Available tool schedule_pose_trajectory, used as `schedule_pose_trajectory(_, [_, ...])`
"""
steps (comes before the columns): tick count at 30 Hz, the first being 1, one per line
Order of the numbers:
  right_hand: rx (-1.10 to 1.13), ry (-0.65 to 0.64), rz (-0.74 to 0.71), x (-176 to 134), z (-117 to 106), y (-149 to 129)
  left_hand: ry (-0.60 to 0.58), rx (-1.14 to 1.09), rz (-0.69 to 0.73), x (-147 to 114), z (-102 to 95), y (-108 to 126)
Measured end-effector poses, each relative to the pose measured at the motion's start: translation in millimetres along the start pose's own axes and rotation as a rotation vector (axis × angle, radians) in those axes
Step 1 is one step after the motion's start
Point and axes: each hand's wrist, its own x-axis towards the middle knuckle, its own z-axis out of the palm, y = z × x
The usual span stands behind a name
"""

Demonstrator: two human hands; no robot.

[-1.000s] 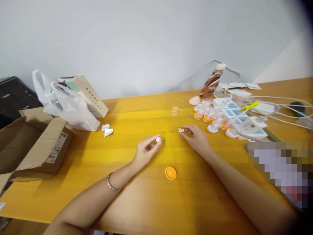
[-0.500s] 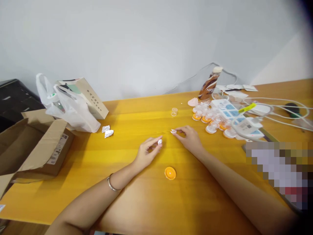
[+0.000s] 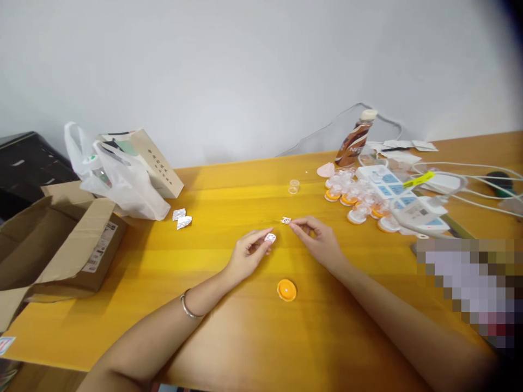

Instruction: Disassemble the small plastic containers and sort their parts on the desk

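My left hand [image 3: 248, 254] pinches a small white round piece [image 3: 270, 238] between thumb and fingertips above the yellow-brown table. Just to its right, my right hand [image 3: 316, 238] closes thumb and forefinger on the edge of a small white openwork plastic piece [image 3: 285, 220]. The two pieces are close together but apart. An orange round cap-like part [image 3: 286, 290] lies on the table, nearer to me than both hands. Beyond my right hand stands a small clear plastic cup [image 3: 293, 187]. Fine detail on both white pieces is too small to make out.
Several clear-and-orange round assemblies [image 3: 357, 214] sit at the right beside a power strip [image 3: 382, 179], white cables and a brown drink bottle [image 3: 356, 139]. At left are an open cardboard box [image 3: 77, 245], a white plastic bag [image 3: 131, 188] and foil scraps [image 3: 183, 222].
The left hand's white piece has turned and shows more of its face. My right hand's openwork piece has moved slightly left, closer to it. The whole view has shifted a little.
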Motion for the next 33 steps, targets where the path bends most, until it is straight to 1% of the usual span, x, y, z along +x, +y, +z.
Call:
schedule_pose_trajectory(3, [0.185, -0.217, 0.033, -12, 8, -16, -0.049, -0.075, -0.067, -1, 2.3, 0])
schedule_pose_trajectory(4, [0.222, -0.271, 0.040, -15, 10, -19, -0.065, -0.089, -0.074, -2, 3.1, 0])
schedule_pose_trajectory(5, [0.242, -0.295, 0.040, -18, 12, -22, -0.071, -0.093, -0.072, -2, 3.9, -1])
schedule_pose_trajectory(7, [0.236, -0.280, 0.029, -21, 15, -24, -0.054, -0.070, -0.066, -4, 4.8, -1])
schedule_pose_trajectory(9, [0.191, -0.221, 0.011, -23, 15, -24, -0.045, -0.021, -0.089, -4, 4.7, -1])
schedule_pose_trajectory(11, [0.151, -0.191, -0.003, -24, 14, -24, -0.090, 0.013, -0.140, -4, 4.1, -1])
schedule_pose_trajectory(14, [0.156, -0.210, 0.004, -24, 14, -24, -0.157, -0.029, -0.203, -4, 4.1, 1])
schedule_pose_trajectory(18, [0.276, -0.211, 0.106, -24, 18, -22, -0.144, -0.142, -0.251, -3, 6.7, 3])
schedule_pose_trajectory(22, [0.432, -0.225, 0.213, -21, 21, -20, -0.119, -0.203, -0.291, -1, 8.6, 4])
schedule_pose_trajectory(27, [0.541, -0.237, 0.300, -19, 20, -19, -0.096, -0.295, -0.323, 1, 5.6, 6])
schedule_pose_trajectory(30, [0.560, -0.270, 0.279, -21, 22, -18, -0.086, -0.361, -0.369, 4, 1.5, 5])
schedule_pose_trajectory(33, [0.577, -0.284, 0.189, -24, 25, -16, -0.096, -0.435, -0.393, 5, -1.9, 2])
